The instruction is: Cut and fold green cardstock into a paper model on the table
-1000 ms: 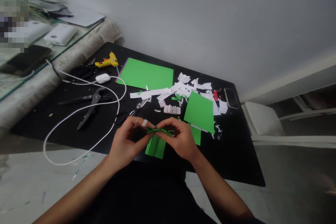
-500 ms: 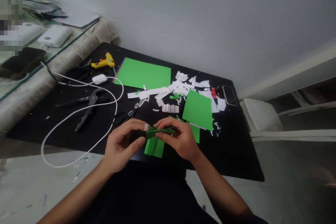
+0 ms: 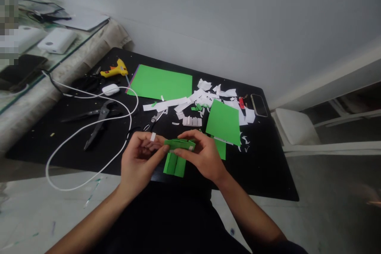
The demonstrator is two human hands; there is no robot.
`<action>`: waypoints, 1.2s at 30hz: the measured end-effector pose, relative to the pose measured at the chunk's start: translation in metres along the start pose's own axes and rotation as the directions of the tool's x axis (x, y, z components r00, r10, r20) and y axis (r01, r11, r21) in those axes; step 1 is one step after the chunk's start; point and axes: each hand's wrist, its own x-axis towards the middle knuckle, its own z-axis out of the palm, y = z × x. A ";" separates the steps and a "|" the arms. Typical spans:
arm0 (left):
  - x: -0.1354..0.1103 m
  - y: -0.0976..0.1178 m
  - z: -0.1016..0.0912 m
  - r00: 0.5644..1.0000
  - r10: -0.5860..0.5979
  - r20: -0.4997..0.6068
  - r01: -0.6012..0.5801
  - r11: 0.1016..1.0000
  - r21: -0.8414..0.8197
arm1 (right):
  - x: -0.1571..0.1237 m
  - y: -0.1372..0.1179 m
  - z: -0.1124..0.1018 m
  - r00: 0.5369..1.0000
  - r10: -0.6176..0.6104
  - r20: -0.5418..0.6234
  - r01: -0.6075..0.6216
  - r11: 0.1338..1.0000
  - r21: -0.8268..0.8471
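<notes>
Both hands meet over the near edge of a black table (image 3: pixel 262 174). My right hand (image 3: pixel 202 156) pinches a small folded green paper piece (image 3: pixel 180 144) by its right end. My left hand (image 3: pixel 141 162) has its thumb pressed against the piece's left end, fingers curled, and a small white tape bit (image 3: pixel 152 136) sticks to a fingertip. Just below the hands lies a pleated green strip (image 3: pixel 175 164) on the table.
On the table: a large green sheet (image 3: pixel 160 82), a smaller green sheet (image 3: pixel 224 122), white paper scraps (image 3: pixel 205 97), scissors (image 3: pixel 149 125), black pliers (image 3: pixel 97 125), a yellow glue gun (image 3: pixel 114 69), a white cable (image 3: pixel 89 125), a phone (image 3: pixel 258 105). A white chair (image 3: pixel 293 127) stands right.
The folded green piece has been pressed flatter and turned more level between my fingers. My left fingers have curled back, leaving the thumb on it. The view has shifted slightly.
</notes>
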 end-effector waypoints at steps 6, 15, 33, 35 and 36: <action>0.000 -0.001 -0.003 0.998 -0.024 0.061 0.022 0.999 0.024 | 0.000 -0.003 -0.001 0.998 0.059 0.017 -0.058 0.997 -0.058; 0.000 -0.001 -0.007 0.991 0.053 0.121 -0.093 0.928 0.362 | 0.004 0.004 0.008 0.995 0.053 -0.086 -0.049 0.998 0.047; 0.005 -0.001 -0.005 0.976 0.132 0.176 -0.202 0.851 0.485 | -0.005 -0.001 0.021 0.987 -0.030 -0.159 0.031 1.000 0.006; 0.005 0.000 -0.004 0.975 0.135 0.175 -0.204 0.851 0.484 | -0.006 -0.001 0.022 0.987 -0.044 -0.152 0.045 0.999 0.005; 0.005 0.000 -0.004 0.975 0.136 0.174 -0.205 0.853 0.480 | -0.007 -0.001 0.022 0.986 -0.058 -0.154 0.059 0.998 0.000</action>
